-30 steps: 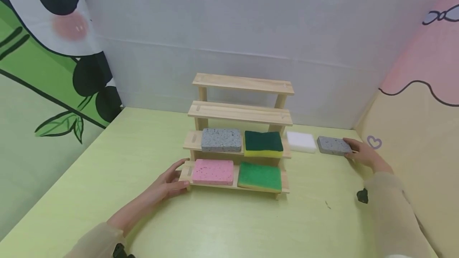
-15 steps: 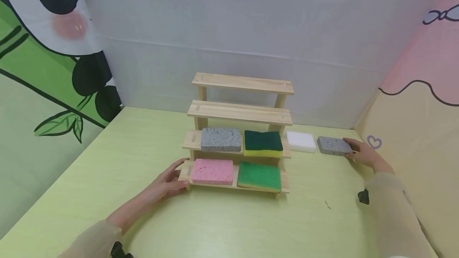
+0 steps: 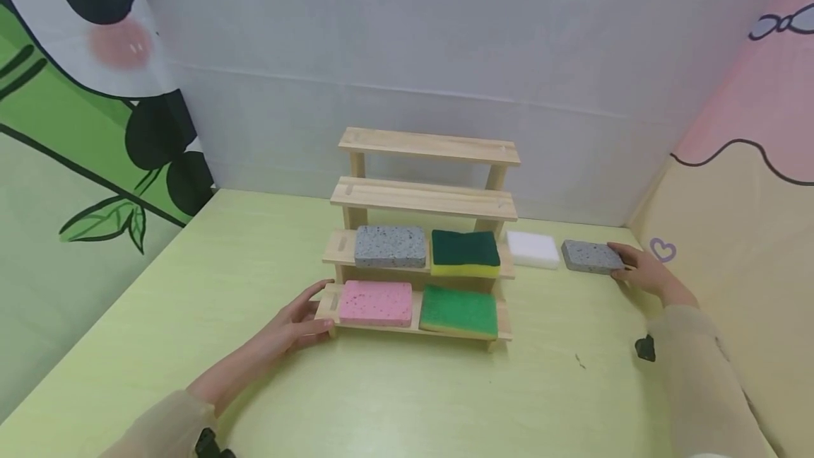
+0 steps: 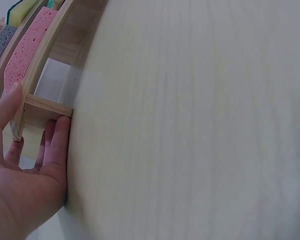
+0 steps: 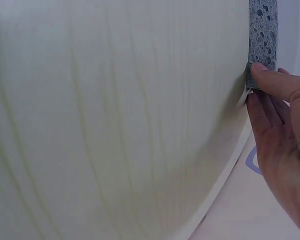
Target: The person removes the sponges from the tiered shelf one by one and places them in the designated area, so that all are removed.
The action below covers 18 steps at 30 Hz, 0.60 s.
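A stepped wooden rack with several tiers stands mid-table. My left hand holds the left end of its lowest tier; in the left wrist view the thumb lies at the tier's edge and the fingers reach beside the rack's leg. On that tier sit a pink sponge and a green scouring sponge. One tier up are a speckled grey sponge and a dark-green-and-yellow sponge. At the right, my right hand pinches the near end of another grey sponge, thumb on its side.
A white sponge lies on the pale yellow-green table between the rack and the right-hand grey sponge. The two upper tiers show bare wood. A white sheet hangs behind, and printed panels flank the table.
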Each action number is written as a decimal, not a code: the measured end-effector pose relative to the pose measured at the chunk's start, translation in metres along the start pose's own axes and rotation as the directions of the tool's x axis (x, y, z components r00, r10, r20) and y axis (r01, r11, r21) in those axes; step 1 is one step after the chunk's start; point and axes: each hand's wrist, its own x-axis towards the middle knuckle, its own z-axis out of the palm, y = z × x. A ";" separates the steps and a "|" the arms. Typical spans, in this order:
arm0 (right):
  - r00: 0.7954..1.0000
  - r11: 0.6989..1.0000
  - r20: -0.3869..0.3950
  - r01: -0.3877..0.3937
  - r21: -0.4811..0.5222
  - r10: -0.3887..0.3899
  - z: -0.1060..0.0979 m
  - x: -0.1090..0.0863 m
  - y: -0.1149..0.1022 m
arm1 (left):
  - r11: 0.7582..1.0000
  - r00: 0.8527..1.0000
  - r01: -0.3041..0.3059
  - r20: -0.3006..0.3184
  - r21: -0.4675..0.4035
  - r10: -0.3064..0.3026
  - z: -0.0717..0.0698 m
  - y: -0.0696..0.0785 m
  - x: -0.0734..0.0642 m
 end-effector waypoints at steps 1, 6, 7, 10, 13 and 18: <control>1.000 1.000 -0.003 0.002 -0.006 -0.002 0.000 0.000 0.000 | 1.000 1.000 0.003 -0.001 -0.002 -0.003 0.000 0.000 0.000; 1.000 0.999 -0.005 0.028 0.020 -0.028 -0.001 -0.002 0.000 | 1.000 1.000 0.006 0.001 -0.001 -0.006 0.000 0.000 0.000; 1.000 0.999 -0.006 0.030 0.028 -0.030 0.000 -0.002 0.000 | 1.000 1.000 0.007 0.000 0.000 -0.007 0.000 0.000 -0.001; 1.000 0.999 -0.001 0.022 0.040 -0.022 0.001 -0.002 0.002 | 1.000 1.000 0.003 0.000 -0.001 -0.003 0.000 0.000 -0.001; 1.000 0.999 0.002 0.006 0.031 -0.007 0.003 -0.001 0.002 | 1.000 1.000 0.001 -0.001 -0.009 -0.001 0.000 -0.001 -0.001; 0.999 1.000 -0.032 -0.007 -0.011 0.007 0.003 0.000 0.000 | 1.000 1.000 -0.016 0.005 -0.021 0.016 -0.001 -0.003 -0.002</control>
